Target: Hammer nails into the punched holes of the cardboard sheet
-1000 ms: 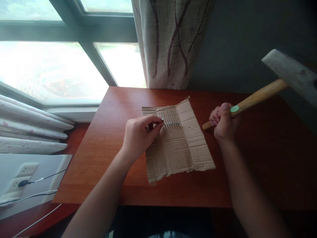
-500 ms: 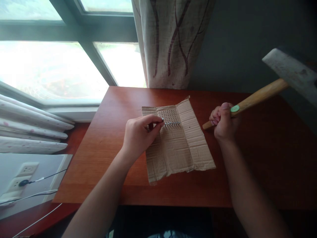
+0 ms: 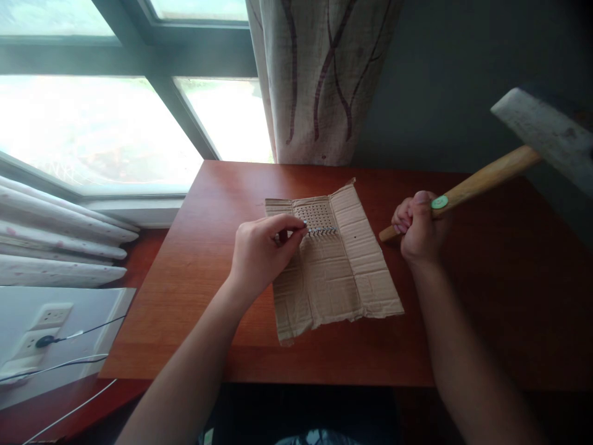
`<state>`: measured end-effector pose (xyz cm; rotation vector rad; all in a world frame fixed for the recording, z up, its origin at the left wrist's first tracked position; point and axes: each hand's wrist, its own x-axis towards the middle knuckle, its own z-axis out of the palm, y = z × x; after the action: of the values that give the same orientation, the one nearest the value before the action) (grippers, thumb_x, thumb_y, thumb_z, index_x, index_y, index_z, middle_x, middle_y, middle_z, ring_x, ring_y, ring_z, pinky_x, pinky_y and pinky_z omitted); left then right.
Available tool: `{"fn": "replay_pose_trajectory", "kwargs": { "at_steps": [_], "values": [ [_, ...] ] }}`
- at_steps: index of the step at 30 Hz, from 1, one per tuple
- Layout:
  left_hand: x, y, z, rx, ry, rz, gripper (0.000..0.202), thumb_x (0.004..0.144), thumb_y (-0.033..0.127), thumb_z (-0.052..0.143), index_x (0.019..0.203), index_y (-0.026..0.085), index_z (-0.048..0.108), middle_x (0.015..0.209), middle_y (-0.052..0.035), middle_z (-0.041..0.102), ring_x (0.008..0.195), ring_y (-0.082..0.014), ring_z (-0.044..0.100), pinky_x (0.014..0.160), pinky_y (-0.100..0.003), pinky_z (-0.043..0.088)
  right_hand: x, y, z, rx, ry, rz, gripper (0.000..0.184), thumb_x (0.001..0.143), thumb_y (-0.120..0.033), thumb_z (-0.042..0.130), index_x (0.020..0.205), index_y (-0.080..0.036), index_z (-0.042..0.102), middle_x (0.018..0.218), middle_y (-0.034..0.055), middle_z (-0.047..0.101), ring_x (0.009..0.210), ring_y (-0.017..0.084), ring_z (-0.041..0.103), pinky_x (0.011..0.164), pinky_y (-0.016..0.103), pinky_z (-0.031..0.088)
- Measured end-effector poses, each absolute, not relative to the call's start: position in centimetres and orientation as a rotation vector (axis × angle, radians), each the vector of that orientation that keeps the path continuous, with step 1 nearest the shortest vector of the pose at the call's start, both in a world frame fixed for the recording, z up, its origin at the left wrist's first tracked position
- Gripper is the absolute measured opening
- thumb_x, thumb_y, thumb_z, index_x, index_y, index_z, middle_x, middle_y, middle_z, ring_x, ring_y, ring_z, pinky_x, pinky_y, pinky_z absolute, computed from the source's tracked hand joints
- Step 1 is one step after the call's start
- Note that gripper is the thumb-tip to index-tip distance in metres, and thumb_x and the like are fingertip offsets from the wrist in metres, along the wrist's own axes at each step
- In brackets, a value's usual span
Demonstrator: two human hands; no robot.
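My right hand (image 3: 420, 227) is wrapped round the wooden handle of a hammer (image 3: 491, 176). Its metal head is raised at the right edge, partly out of frame. With thumb and forefinger, my left hand (image 3: 269, 244) pinches a small nail (image 3: 304, 223), of which only the top shows. That hand rests over the left side of a creased cardboard sheet (image 3: 328, 278). Beside the fingertips, a row of nails (image 3: 322, 232) stands in the cardboard. Behind the row lies a grid of small dark holes (image 3: 315, 215).
The cardboard lies on a reddish-brown wooden table (image 3: 185, 296). A window (image 3: 92, 136) and a patterned curtain (image 3: 319, 80) are behind it. At the left, a wall socket (image 3: 46, 327) has a plug and cables.
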<state>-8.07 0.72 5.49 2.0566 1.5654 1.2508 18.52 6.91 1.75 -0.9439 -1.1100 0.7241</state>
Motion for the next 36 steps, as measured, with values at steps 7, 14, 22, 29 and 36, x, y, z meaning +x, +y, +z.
{"fn": "replay_pose_trajectory", "kwargs": {
  "at_steps": [7,14,22,29,36],
  "values": [
    [-8.07,0.68,5.48,2.053,1.571,1.245,0.004,0.084,0.024,0.075,0.082,0.020,0.077,0.064,0.0024,0.070,0.053,-0.0089,0.057,0.054,-0.020,0.046,18.56,6.95,1.71,-0.947,-1.115,0.728,0.060,0.086,-0.063,0.069,0.057,-0.024,0.034,0.045,-0.0077,0.032,0.036,0.008,0.029,0.035,0.026,0.021],
    [-8.05,0.71,5.44,2.038,1.578,1.253,0.005,0.083,0.025,0.075,0.081,0.020,0.076,0.065,0.0024,0.070,0.054,-0.0088,0.058,0.053,-0.020,0.046,18.54,6.87,1.78,-0.950,-1.127,0.725,0.060,0.087,-0.064,0.068,0.057,-0.024,0.034,0.045,-0.0077,0.032,0.037,0.008,0.029,0.035,0.025,0.021],
    [-8.07,0.72,5.28,2.039,1.570,1.260,0.005,0.083,0.025,0.075,0.082,0.020,0.077,0.065,0.0024,0.070,0.054,-0.0087,0.058,0.052,-0.020,0.046,18.67,7.00,1.53,-0.964,-1.122,0.711,0.062,0.087,-0.066,0.067,0.057,-0.024,0.033,0.045,-0.0077,0.031,0.037,0.008,0.029,0.034,0.024,0.021],
    [-8.00,0.66,5.29,2.036,1.582,1.257,0.004,0.083,0.024,0.075,0.083,0.020,0.077,0.064,0.0027,0.071,0.053,-0.0086,0.058,0.053,-0.020,0.046,18.64,6.92,1.67,-0.974,-1.133,0.716,0.063,0.086,-0.068,0.066,0.057,-0.024,0.033,0.045,-0.0075,0.031,0.037,0.008,0.029,0.034,0.024,0.021],
    [-7.99,0.67,5.21,2.028,1.568,1.255,0.004,0.083,0.023,0.075,0.082,0.020,0.076,0.065,0.0025,0.071,0.054,-0.0087,0.058,0.053,-0.020,0.046,18.59,6.96,1.62,-0.941,-1.131,0.721,0.062,0.086,-0.065,0.068,0.056,-0.023,0.034,0.045,-0.0074,0.032,0.037,0.007,0.029,0.034,0.024,0.021]
  ]
}}
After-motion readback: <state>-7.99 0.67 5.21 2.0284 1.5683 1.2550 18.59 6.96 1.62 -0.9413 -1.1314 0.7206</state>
